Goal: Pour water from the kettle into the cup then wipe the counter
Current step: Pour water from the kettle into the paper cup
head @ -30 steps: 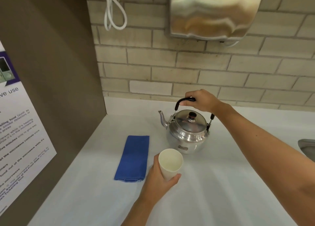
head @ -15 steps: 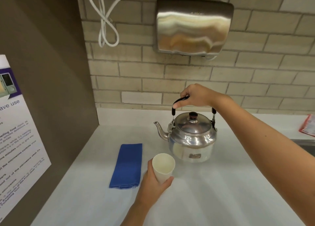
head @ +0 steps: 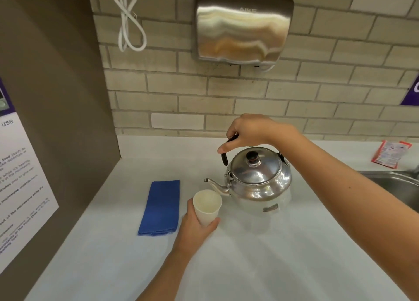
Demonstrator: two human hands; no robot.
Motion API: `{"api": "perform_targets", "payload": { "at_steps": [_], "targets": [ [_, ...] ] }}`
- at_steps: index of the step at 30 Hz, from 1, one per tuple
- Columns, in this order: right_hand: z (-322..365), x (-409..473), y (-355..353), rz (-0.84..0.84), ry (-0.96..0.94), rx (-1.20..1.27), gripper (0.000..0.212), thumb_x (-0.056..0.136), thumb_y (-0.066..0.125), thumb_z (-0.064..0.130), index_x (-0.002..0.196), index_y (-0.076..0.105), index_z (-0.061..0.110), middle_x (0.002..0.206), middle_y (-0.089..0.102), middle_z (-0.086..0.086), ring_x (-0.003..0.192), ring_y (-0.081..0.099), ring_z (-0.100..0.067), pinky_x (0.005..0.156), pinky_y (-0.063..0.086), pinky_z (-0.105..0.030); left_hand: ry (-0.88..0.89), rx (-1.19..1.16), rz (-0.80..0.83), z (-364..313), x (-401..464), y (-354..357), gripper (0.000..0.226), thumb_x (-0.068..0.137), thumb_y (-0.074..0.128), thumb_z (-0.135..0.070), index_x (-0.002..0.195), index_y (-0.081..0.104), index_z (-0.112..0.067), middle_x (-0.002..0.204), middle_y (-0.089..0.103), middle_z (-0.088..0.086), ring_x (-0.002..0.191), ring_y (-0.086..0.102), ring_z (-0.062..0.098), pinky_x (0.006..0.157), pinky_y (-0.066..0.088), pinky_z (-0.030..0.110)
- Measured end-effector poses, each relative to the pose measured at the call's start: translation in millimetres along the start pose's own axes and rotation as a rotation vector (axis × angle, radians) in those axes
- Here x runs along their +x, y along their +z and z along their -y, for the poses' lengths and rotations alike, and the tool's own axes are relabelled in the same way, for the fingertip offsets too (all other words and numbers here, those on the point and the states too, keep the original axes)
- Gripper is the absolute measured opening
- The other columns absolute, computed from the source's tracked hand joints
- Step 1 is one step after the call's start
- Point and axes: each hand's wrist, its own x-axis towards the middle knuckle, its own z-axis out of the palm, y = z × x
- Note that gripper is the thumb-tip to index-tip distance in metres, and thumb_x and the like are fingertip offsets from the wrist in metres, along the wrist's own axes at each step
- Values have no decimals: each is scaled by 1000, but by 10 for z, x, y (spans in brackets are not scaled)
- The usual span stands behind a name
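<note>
A shiny steel kettle [head: 258,182] with a black lid knob hangs just above the white counter [head: 249,266], tilted toward its spout on the left. My right hand [head: 247,130] grips its black handle from above. The spout tip sits just over the rim of a white paper cup [head: 207,206], which my left hand [head: 195,226] holds from below and behind. No water stream shows. A folded blue cloth [head: 161,207] lies flat on the counter to the left of the cup.
A brown side panel with a printed notice [head: 20,187] walls off the left. A steel hand dryer [head: 242,28] and a looped white cable [head: 129,21] hang on the brick wall. A steel sink [head: 399,187] is at the right, with a red packet [head: 391,153] behind it.
My right hand has lifted the kettle off the counter and tipped its spout down toward the cup. My left hand has kept the cup in hold close under the spout.
</note>
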Motion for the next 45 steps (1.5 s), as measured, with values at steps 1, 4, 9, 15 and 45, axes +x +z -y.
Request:
{"api": "perform_targets", "payload": {
  "at_steps": [1, 4, 9, 15, 45],
  "targets": [
    [29, -13, -9, 7, -6, -28, 64, 67, 57, 75, 50, 36, 17, 48, 31, 4, 51, 33, -17, 50, 24, -29, 1, 2, 0, -1, -2, -1, 74, 62, 78, -43, 115, 25, -44, 103, 49, -16, 93, 51, 5, 72, 40, 15],
    [98, -45, -30, 19, -25, -117, 63, 69, 56, 75, 51, 39, 17, 48, 33, 4, 51, 34, -18, 49, 24, -28, 5, 8, -14, 1, -5, 5, 74, 62, 78, -44, 114, 25, -44, 102, 49, -16, 92, 52, 6, 71, 41, 17],
    [185, -93, -77, 14, -15, -251, 61, 72, 54, 74, 52, 42, 18, 49, 36, 4, 49, 36, -15, 48, 26, -26, 11, 22, -23, 2, -7, 7, 74, 63, 78, -43, 116, 27, -40, 105, 50, -10, 94, 53, 12, 74, 43, 23],
    [278, -104, -112, 31, -13, -340, 57, 73, 55, 72, 52, 44, 20, 51, 40, 4, 50, 39, -14, 48, 28, -25, 9, 27, -11, 10, -2, 12, 75, 65, 78, -43, 116, 23, -41, 107, 49, -9, 96, 53, 14, 75, 45, 24],
    [354, -112, -140, 89, -28, -385, 56, 75, 56, 69, 54, 44, 19, 54, 42, 3, 51, 39, -14, 49, 29, -25, -14, 5, -2, 28, 6, 10, 82, 63, 81, -39, 125, 28, -32, 109, 49, -6, 96, 53, 15, 75, 47, 27]
  ]
}}
